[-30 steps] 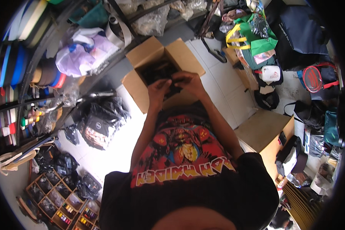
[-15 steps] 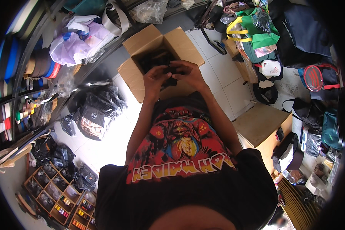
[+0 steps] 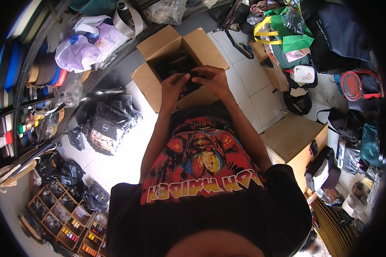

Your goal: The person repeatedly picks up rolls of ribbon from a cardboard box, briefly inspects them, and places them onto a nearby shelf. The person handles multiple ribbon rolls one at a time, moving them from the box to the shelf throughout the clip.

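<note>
Bright floor glare, dark warped fisheye rim.

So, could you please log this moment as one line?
left hand: on dark item | right hand: on dark item | over open cardboard box

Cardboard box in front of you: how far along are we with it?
Done: the cardboard box stands open on the tiled floor, flaps spread, with dark items inside. In hand: the left hand and right hand meet over its near edge, fingers pinching something small and dark; what it is cannot be told. Left: the box is not closed, and black bagged goods lie beside it.
</note>
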A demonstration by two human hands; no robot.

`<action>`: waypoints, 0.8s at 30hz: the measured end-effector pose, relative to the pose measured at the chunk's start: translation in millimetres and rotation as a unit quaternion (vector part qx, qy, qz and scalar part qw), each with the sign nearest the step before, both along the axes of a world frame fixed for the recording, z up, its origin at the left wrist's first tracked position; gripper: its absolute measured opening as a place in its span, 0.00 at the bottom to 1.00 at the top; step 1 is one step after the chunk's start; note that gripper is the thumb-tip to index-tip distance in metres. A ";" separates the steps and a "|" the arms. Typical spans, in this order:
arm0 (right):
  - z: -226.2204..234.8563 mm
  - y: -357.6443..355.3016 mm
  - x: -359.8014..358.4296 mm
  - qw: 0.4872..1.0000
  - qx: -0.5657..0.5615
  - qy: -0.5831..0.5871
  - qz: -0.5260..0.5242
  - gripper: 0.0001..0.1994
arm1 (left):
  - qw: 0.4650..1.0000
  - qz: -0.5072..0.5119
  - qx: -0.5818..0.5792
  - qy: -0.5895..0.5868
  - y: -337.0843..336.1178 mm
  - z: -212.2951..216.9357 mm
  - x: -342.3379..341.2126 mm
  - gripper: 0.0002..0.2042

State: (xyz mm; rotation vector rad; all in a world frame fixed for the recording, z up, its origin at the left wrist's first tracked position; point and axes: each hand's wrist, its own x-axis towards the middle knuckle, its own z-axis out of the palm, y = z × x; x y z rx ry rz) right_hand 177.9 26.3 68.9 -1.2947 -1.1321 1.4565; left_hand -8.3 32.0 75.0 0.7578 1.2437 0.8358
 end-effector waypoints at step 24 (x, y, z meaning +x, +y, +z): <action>0.7 -19.0 -50.9 0.956 0.135 -0.249 -0.081 0.17 | 0.932 0.128 0.206 0.270 -9.5 -19.1 24.9 0.14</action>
